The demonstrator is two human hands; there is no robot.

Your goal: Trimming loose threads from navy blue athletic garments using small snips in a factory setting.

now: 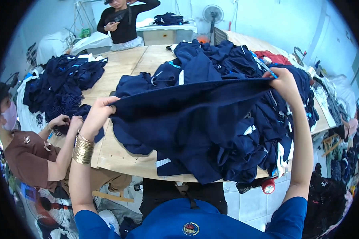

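Note:
A dark navy garment (187, 109) is stretched wide in front of me, its upper edge nearly straight and its lower part hanging over the table. At one end of that edge my left hand (99, 117) pinches the cloth, gold bangles on its wrist. My right hand (284, 84) grips the other end, held higher. A thin light-blue and white thing (265, 65) sticks out by the right fingers; I cannot make out its kind. Behind and under the garment lies a large heap of navy clothes (211, 59) with white and light-blue trim.
The wooden table (123, 63) carries another navy heap (64, 79) on the left, where a co-worker in brown (32, 155) handles dark cloth. Across the table stands a person in black (121, 24). A red cloth (272, 57) lies at the far right; a fan (213, 15) stands behind.

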